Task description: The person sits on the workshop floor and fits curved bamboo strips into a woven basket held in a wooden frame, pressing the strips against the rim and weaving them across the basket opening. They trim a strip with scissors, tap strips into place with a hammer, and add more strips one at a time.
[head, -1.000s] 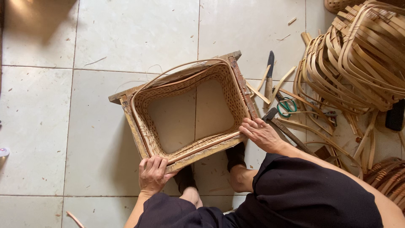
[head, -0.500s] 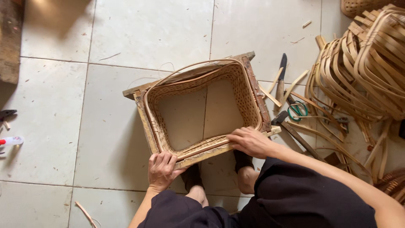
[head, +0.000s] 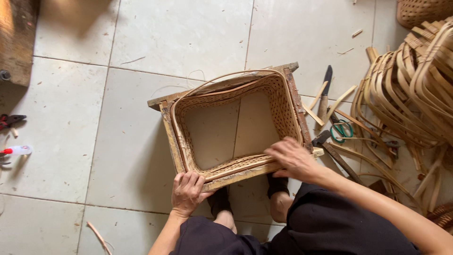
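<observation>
Woven bamboo basket [head: 236, 127] sits in a wooden frame [head: 166, 123] on the tiled floor [head: 118, 141]. Left hand [head: 188, 191] clamps the near rim; right hand [head: 293, 159] presses flat, fingers spread. Uneven pressure could spring the loose rim strip [head: 226, 75] out.

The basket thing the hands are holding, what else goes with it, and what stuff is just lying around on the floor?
In hand:
- left hand and right hand, both on the near rim
- woven basket frame
- wooden mould around it

Lying about:
- green-handled scissors
- knife
- hammer
- stack of bent bamboo hoops
- small bottle, far left
</observation>
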The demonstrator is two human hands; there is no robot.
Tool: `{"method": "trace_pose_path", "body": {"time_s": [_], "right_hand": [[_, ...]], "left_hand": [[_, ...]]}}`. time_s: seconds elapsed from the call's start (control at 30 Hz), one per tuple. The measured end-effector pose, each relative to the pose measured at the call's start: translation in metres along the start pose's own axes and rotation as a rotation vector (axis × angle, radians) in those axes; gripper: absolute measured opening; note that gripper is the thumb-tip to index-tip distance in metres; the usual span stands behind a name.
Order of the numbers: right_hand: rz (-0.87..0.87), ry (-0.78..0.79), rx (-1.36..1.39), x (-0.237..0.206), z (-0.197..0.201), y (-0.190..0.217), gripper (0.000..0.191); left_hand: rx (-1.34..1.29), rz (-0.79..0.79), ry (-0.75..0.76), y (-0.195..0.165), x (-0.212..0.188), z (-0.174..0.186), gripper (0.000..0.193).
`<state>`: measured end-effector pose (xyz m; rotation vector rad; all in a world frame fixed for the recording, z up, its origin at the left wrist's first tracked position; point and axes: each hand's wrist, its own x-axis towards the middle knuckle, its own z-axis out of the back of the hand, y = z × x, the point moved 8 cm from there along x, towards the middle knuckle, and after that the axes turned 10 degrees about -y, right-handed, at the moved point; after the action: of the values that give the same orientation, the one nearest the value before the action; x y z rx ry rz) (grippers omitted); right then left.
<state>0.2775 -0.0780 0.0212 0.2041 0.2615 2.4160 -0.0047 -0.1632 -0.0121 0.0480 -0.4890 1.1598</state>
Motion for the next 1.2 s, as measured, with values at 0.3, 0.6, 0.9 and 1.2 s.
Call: {"method": "trace_pose_path", "body": {"time_s": [0.3,0.6,0.9,1.2], "right_hand": [[-0.079,-0.133,-0.308,-0.07,-0.003,-0.034,0.043],[-0.1,-0.081,-0.571,-0.065,-0.009,-0.033,0.032],[-0.103,0.501,-0.916,-0.033,-0.036,-0.03,0.052],[0.204,0.442,-0.424,-0.018,0.039,0.021,0.067]], "left_hand": [[0.055,0.005,-0.004,-0.001,0.003,-0.001,0.056],[0.062,-0.016,-0.098,-0.004,0.01,0.005,0.052],[0.063,-0.047,-0.11,-0.006,0.016,-0.002,0.053],[0.066,-0.048,-0.099,-0.005,0.015,0.001,0.053]]}}
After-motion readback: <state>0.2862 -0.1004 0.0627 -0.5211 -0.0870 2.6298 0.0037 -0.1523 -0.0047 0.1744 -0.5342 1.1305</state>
